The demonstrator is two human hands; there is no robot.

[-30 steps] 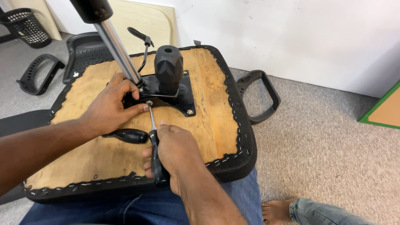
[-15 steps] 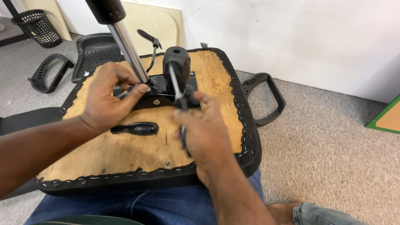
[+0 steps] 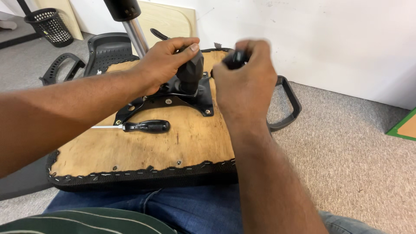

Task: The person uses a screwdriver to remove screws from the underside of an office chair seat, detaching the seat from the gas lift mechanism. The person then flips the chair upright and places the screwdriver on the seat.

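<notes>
Screwdriver [image 3: 145, 126] now lies loose; right hand [image 3: 245, 80] apparently grips another handle.

Head camera looks down, close above lap.

The upturned chair seat [image 3: 182, 143] shows bare plywood, matt and rough, scuffed and stained, with black woven cloth stapled along its edges. The mechanism plate [image 3: 173, 102] bolted to it is black painted metal with a slight sheen, and the knob [image 3: 190, 71] under the left hand [image 3: 167, 58] looks like matt black plastic. The gas cylinder [image 3: 136, 34] is polished, shiny metal. The screwdriver [image 3: 141, 126] lying near the seat's left edge has a ribbed black plastic handle and a bright metal shaft. The floor [image 3: 346, 160] is rough grey carpet; the armrest [image 3: 288, 106] is smooth black plastic.
</notes>
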